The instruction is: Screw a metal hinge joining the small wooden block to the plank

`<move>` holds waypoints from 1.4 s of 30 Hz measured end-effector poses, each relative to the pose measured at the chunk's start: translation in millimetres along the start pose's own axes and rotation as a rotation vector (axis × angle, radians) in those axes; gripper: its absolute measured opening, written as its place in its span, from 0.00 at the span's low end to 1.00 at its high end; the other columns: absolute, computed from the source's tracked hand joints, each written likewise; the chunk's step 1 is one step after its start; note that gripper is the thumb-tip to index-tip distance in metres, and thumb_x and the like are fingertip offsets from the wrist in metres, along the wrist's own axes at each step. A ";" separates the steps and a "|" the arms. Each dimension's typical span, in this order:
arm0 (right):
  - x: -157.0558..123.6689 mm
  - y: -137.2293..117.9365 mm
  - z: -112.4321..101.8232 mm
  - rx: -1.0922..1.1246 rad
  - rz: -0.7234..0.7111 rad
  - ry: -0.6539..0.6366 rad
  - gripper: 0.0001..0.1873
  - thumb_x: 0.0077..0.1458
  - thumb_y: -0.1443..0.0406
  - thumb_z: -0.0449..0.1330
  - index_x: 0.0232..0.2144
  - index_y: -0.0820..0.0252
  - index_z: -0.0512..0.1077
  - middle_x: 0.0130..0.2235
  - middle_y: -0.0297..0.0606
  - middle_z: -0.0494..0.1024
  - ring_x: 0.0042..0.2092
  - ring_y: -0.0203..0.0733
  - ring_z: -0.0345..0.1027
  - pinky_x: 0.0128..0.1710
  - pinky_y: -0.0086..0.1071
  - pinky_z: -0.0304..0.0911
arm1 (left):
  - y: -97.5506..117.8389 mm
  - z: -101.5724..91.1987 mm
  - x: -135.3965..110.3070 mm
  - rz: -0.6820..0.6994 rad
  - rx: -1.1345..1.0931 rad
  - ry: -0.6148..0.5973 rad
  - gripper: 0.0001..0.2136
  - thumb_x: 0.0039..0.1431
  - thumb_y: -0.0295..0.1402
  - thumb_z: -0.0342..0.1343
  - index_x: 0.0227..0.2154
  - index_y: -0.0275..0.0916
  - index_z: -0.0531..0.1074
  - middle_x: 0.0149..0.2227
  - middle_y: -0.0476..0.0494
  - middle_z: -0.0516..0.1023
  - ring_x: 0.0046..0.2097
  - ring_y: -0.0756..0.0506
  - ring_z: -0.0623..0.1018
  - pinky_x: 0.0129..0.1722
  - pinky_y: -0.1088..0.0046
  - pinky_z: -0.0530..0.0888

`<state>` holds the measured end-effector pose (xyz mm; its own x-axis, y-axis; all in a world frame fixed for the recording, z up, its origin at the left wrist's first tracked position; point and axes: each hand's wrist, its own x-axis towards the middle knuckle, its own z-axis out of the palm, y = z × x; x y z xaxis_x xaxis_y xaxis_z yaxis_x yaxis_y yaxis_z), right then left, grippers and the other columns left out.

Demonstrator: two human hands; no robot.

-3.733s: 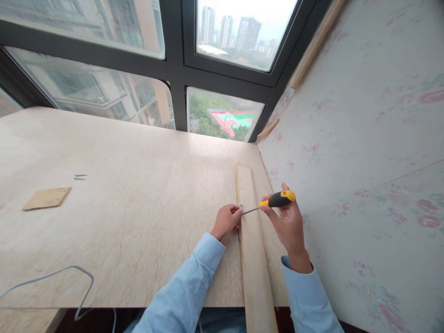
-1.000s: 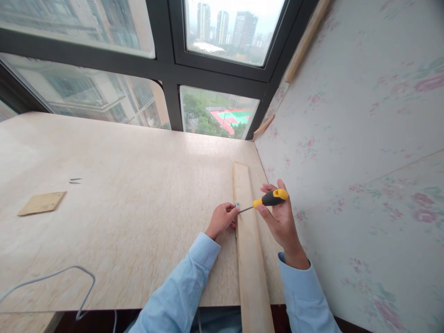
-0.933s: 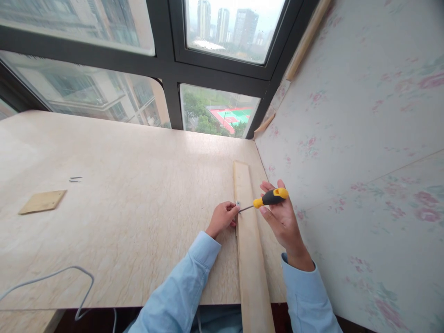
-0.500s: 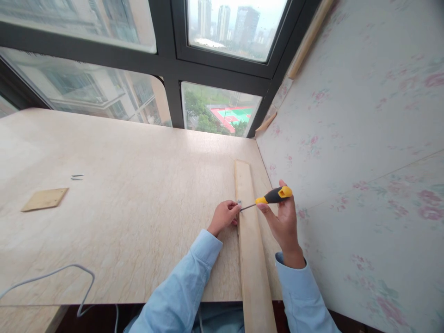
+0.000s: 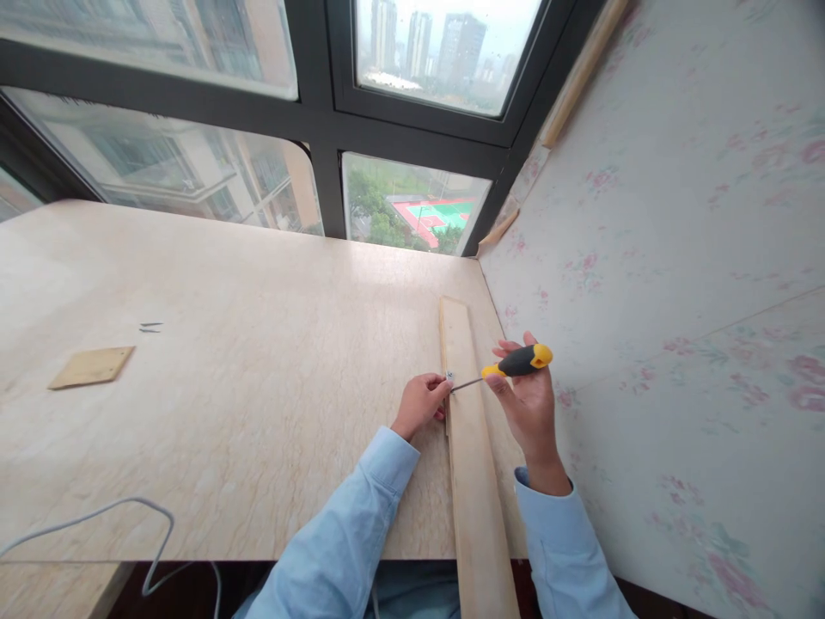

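A long wooden board lies lengthwise in front of me and reaches past the near edge of the marble-patterned surface. My left hand is at its left edge, thumb and fingers pinched around a small metal bracket there; the fingertips partly cover it. In my right hand is a screwdriver with a black and yellow handle, held between thumb and fingers. Its shaft slants down to the left across the board, and the tip ends beside my left thumb. What the tip touches is too small to make out.
On the left lie a small wooden piece and two thin metal pieces. A grey cable curls over the front edge of the countertop. A flowered wall rises close on the right, and dark-framed windows stand behind.
The view has shifted slightly, so everything sits a little further right. The fingers of my right hand have shifted around the screwdriver handle; my left hand keeps its place at the board's edge.
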<state>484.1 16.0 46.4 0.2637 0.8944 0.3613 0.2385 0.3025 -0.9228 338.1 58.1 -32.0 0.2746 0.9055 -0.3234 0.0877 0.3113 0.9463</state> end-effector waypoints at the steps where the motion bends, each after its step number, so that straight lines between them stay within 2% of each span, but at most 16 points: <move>1: -1.1 -2.6 -0.1 0.050 0.011 -0.050 0.40 0.55 0.58 0.66 0.65 0.48 0.53 0.61 0.45 0.67 0.60 0.47 0.65 0.61 0.49 0.60 | 0.1 0.1 -0.3 0.001 0.003 0.002 0.10 0.61 0.35 0.55 0.35 0.32 0.75 0.30 0.45 0.78 0.18 0.52 0.74 0.16 0.78 0.69; 4: -4.7 -10.1 -2.4 0.125 0.050 -0.154 0.36 0.60 0.59 0.61 0.65 0.46 0.52 0.64 0.45 0.64 0.64 0.47 0.61 0.63 0.51 0.58 | 0.9 0.2 -0.4 -0.014 0.000 -0.009 0.10 0.61 0.35 0.56 0.34 0.32 0.75 0.28 0.46 0.78 0.19 0.52 0.74 0.16 0.80 0.69; 7: -4.8 -7.8 -5.2 0.090 0.065 -0.159 0.34 0.60 0.59 0.61 0.65 0.48 0.53 0.59 0.46 0.71 0.58 0.48 0.69 0.59 0.50 0.64 | 1.8 -0.4 0.3 -0.031 -0.020 -0.015 0.10 0.60 0.36 0.58 0.34 0.33 0.75 0.28 0.46 0.77 0.19 0.53 0.74 0.17 0.81 0.68; 9: -2.5 -0.1 -6.0 0.010 0.051 -0.097 0.36 0.58 0.58 0.63 0.65 0.51 0.55 0.53 0.45 0.76 0.52 0.48 0.73 0.55 0.49 0.67 | 1.6 -1.1 0.9 -0.025 -0.023 -0.022 0.10 0.60 0.36 0.58 0.33 0.33 0.75 0.28 0.46 0.77 0.19 0.52 0.74 0.17 0.80 0.69; 11: 0.2 8.5 -5.6 -0.133 0.019 0.016 0.40 0.53 0.56 0.67 0.64 0.55 0.58 0.47 0.44 0.78 0.47 0.48 0.74 0.53 0.50 0.68 | 0.5 -1.7 1.6 -0.012 -0.016 -0.033 0.10 0.60 0.36 0.56 0.33 0.33 0.74 0.28 0.46 0.77 0.19 0.52 0.74 0.17 0.79 0.70; 14: 1.7 14.5 -4.0 -0.269 -0.005 0.120 0.44 0.47 0.54 0.70 0.63 0.58 0.60 0.47 0.43 0.75 0.44 0.45 0.71 0.54 0.49 0.66 | -2.1 -2.1 2.5 0.000 -0.013 -0.046 0.09 0.61 0.35 0.55 0.33 0.33 0.74 0.30 0.45 0.78 0.19 0.51 0.75 0.17 0.78 0.70; 16: 0.1 11.9 -3.5 -0.175 0.013 0.067 0.42 0.51 0.54 0.67 0.64 0.54 0.57 0.52 0.44 0.73 0.48 0.45 0.70 0.55 0.47 0.66 | -3.5 -2.0 2.7 0.008 -0.014 -0.050 0.10 0.61 0.35 0.55 0.34 0.33 0.75 0.30 0.45 0.78 0.19 0.51 0.75 0.17 0.78 0.69; 20: -5.3 -0.4 -6.3 0.113 0.089 -0.157 0.35 0.58 0.58 0.62 0.64 0.46 0.54 0.63 0.43 0.66 0.63 0.46 0.62 0.61 0.47 0.61 | -4.0 -1.6 2.3 0.011 -0.014 -0.043 0.10 0.61 0.35 0.55 0.34 0.33 0.75 0.31 0.45 0.78 0.19 0.52 0.75 0.18 0.78 0.70; 23: -7.4 -5.1 -9.4 0.162 0.116 -0.213 0.34 0.60 0.61 0.61 0.65 0.47 0.55 0.62 0.44 0.68 0.62 0.47 0.63 0.63 0.51 0.58 | -3.6 -1.6 2.2 0.014 -0.004 -0.039 0.09 0.61 0.35 0.54 0.34 0.33 0.75 0.31 0.45 0.78 0.19 0.52 0.75 0.18 0.78 0.70; 28: -5.2 -1.2 -8.7 0.130 0.130 -0.200 0.33 0.58 0.60 0.63 0.63 0.50 0.58 0.55 0.44 0.75 0.56 0.47 0.70 0.60 0.51 0.62 | -5.0 -1.5 2.6 0.034 0.015 -0.034 0.09 0.61 0.35 0.54 0.33 0.33 0.74 0.31 0.45 0.78 0.19 0.52 0.75 0.17 0.78 0.70; 30: -2.6 1.8 -6.9 0.068 0.114 -0.169 0.34 0.56 0.58 0.64 0.62 0.52 0.59 0.52 0.44 0.77 0.53 0.48 0.72 0.58 0.50 0.64 | -5.0 -1.5 2.4 0.035 0.012 -0.030 0.10 0.61 0.35 0.54 0.33 0.33 0.74 0.31 0.45 0.77 0.19 0.52 0.75 0.17 0.78 0.71; 33: 1.9 5.7 -4.3 -0.169 0.082 -0.050 0.40 0.49 0.55 0.69 0.61 0.56 0.62 0.46 0.43 0.78 0.47 0.49 0.73 0.55 0.52 0.65 | -3.4 -1.3 1.3 0.026 0.000 -0.020 0.09 0.61 0.34 0.54 0.33 0.32 0.74 0.30 0.45 0.77 0.20 0.52 0.74 0.18 0.78 0.72; 36: 4.4 7.4 -3.1 -0.305 0.061 0.006 0.44 0.45 0.53 0.71 0.61 0.58 0.62 0.49 0.44 0.75 0.50 0.51 0.70 0.58 0.54 0.60 | -1.6 -1.0 0.7 0.015 -0.010 -0.013 0.09 0.61 0.34 0.54 0.33 0.32 0.74 0.30 0.45 0.77 0.20 0.52 0.74 0.19 0.78 0.73; 40: 1.5 2.4 -5.0 -0.018 0.029 -0.141 0.40 0.56 0.55 0.64 0.65 0.49 0.52 0.61 0.45 0.67 0.63 0.48 0.60 0.64 0.50 0.55 | -1.7 -0.5 1.1 0.015 -0.005 -0.011 0.09 0.61 0.33 0.54 0.34 0.32 0.74 0.31 0.45 0.77 0.20 0.52 0.74 0.19 0.77 0.73; 42: -0.9 -2.4 -7.1 0.109 0.041 -0.192 0.37 0.59 0.57 0.61 0.66 0.46 0.50 0.64 0.44 0.64 0.65 0.47 0.57 0.64 0.49 0.55 | -1.9 0.1 1.0 0.012 0.005 -0.004 0.09 0.61 0.33 0.54 0.34 0.33 0.74 0.31 0.45 0.77 0.19 0.52 0.74 0.18 0.77 0.72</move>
<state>489.9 12.0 49.2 0.0857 0.9498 0.3008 0.1265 0.2891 -0.9489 338.4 58.4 -34.2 0.2797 0.9081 -0.3115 0.0889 0.2986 0.9502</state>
